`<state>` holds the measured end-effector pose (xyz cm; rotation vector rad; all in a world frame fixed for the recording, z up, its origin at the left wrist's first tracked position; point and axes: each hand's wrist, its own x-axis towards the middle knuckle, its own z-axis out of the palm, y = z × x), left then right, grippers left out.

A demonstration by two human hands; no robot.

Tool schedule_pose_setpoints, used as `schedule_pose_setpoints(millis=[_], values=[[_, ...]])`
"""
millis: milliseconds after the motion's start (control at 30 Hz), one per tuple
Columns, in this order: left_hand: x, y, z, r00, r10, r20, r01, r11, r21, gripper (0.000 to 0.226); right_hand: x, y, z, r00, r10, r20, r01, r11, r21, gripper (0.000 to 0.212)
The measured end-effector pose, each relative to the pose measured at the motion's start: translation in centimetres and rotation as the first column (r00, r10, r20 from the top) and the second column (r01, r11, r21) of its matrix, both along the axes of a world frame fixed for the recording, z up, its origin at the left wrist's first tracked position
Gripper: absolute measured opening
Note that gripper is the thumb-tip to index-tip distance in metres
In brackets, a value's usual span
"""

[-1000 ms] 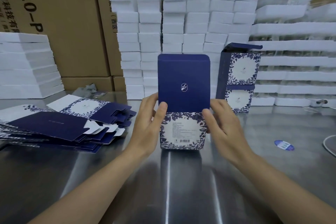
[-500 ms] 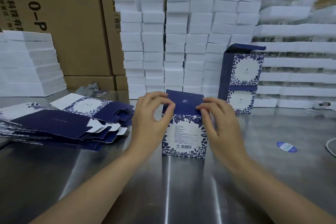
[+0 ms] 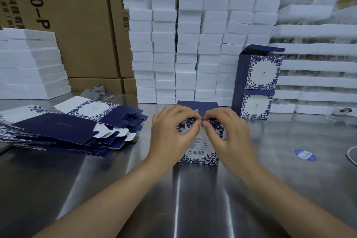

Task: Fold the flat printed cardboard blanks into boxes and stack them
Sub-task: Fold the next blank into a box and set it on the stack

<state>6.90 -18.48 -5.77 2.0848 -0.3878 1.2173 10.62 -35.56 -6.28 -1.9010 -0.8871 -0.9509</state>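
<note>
Steel worktop (image 3: 289, 179) carries the box (image 3: 201, 147) at centre. Its lid (image 3: 204, 107), upright a second ago, now lies folded down, with the left hand (image 3: 172, 133) and right hand (image 3: 229, 135) pinching its front edge. Stacking seems next.

We were in a packing workroom, the kind you find in a warehouse. Big brown cartons (image 3: 77, 25) with printed letters stood stacked up at the back. In front of them, white foam blocks (image 3: 193, 54) were piled into a tall wall, and more white slabs (image 3: 29, 63) were piled at the left. We sat at a shiny metal table (image 3: 116, 179). On it lay a heap of flat blue box sheets (image 3: 58, 129), all alike. Two folded boxes (image 3: 257, 83) stood one on top of the other beside the foam, and one more box (image 3: 199, 149) stood right in front of us.
</note>
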Motion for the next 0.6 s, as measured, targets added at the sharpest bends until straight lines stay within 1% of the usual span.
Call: schedule_pose_setpoints(millis=[100, 200, 300, 400, 533, 600], values=[[0.2, 0.6, 0.3, 0.998, -0.046, -0.035, 0.046, 0.999, 0.001, 0.005, 0.1, -0.2, 0.3, 1.000, 0.003, -0.014, -0.003, 1.000, -0.022, 0.010], [0.4, 1.9, 0.7, 0.990, -0.125, -0.067, 0.124, 0.992, -0.016, 0.009, 0.6, -1.0, 0.7, 0.998, 0.058, -0.029, -0.059, 0.997, -0.058, 0.008], [0.5, 2.2, 0.6, 0.988, -0.144, -0.062, 0.142, 0.990, -0.023, 0.008, 0.7, -1.4, 0.6, 0.992, 0.109, -0.065, -0.111, 0.993, -0.035, 0.008], [0.6, 2.1, 0.6, 0.987, -0.143, -0.067, 0.143, 0.990, -0.012, 0.007, 0.6, -0.9, 0.5, 0.993, 0.096, -0.069, -0.097, 0.995, -0.007, 0.008], [0.6, 3.3, 1.3, 0.955, -0.240, -0.175, 0.221, 0.967, -0.123, 0.012, 1.1, -1.6, 1.0, 0.979, 0.145, -0.140, -0.145, 0.989, 0.011, 0.008], [0.6, 3.7, 1.4, 0.941, -0.273, -0.200, 0.240, 0.955, -0.174, 0.014, 1.3, -2.1, 1.1, 0.969, 0.165, -0.184, -0.160, 0.986, 0.042, 0.008]])
